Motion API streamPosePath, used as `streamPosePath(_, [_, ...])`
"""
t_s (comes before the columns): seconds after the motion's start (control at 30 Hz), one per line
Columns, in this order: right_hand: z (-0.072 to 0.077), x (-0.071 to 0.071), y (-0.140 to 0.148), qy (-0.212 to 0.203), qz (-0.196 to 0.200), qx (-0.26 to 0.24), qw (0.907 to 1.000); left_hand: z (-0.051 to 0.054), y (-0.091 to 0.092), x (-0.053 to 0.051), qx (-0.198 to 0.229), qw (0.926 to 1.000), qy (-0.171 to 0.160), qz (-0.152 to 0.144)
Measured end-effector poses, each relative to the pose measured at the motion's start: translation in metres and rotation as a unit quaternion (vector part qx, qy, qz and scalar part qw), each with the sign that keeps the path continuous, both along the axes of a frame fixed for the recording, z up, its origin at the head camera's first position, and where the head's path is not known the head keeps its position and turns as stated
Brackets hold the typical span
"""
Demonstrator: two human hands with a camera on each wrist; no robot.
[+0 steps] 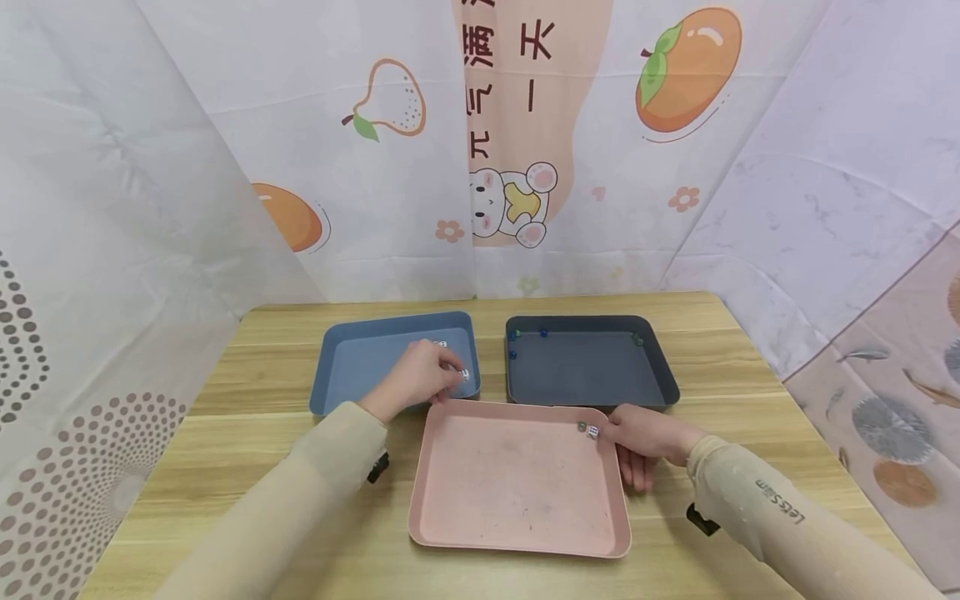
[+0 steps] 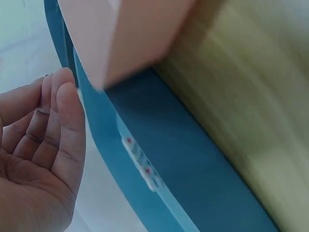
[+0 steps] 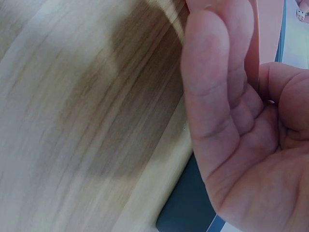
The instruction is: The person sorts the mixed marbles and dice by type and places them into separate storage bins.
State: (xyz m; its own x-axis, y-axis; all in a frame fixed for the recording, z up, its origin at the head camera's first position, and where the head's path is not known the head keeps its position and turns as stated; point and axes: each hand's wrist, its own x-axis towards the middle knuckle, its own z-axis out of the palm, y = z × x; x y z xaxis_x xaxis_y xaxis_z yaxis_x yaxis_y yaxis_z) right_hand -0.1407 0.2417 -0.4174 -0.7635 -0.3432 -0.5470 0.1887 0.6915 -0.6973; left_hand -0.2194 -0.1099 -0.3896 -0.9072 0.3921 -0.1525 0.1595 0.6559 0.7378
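Note:
My left hand [image 1: 422, 375] is over the right part of the blue tray [image 1: 352, 367]. Its thumb and fingertips pinch a white die [image 3: 300, 14], seen at the edge of the right wrist view. White dice [image 2: 140, 162] lie in the blue tray below the fingers. At the far right corner of the pink tray [image 1: 517, 547], my right hand [image 1: 648, 433] grips the wall, thumb at the rim and fingers outside. By that thumb, inside the pink tray, sit a white die [image 1: 593, 432] and a small dark greenish piece [image 1: 582, 426].
A dark grey tray [image 1: 592, 371] stands at the back right, with several small blue and green pieces along its walls. The pink tray's far edge meets the fronts of both back trays. Everything stands on a wooden table [image 1: 247, 367] before a printed curtain.

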Motion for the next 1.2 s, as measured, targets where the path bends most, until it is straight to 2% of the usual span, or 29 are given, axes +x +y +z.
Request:
streamPosePath(0.27, [0.001, 0.000, 0.002, -0.001, 0.000, -0.001, 1.0000, 0.000, -0.029, -0.019, -0.018, 0.9990, 0.009, 0.040])
streamPosePath(0.57, [0.000, -0.001, 0.001, -0.002, 0.002, 0.000, 1.0000, -0.005, -0.052, -0.035, -0.028, 0.9967, -0.003, 0.076])
streamPosePath(0.83, [-0.001, -0.001, 0.000, 0.001, 0.001, 0.002, 1.0000, -0.010, -0.070, -0.045, -0.049, 0.9940, 0.012, 0.097])
streamPosePath(1.0, [-0.001, -0.001, 0.000, 0.001, -0.003, 0.004, 1.0000, -0.015, -0.079, -0.052, -0.081, 0.9904, 0.016, 0.111])
streamPosePath(1.2, [-0.001, -0.002, 0.000, -0.004, -0.004, 0.003, 1.0000, -0.017, -0.083, -0.058, -0.113, 0.9873, 0.014, 0.111])
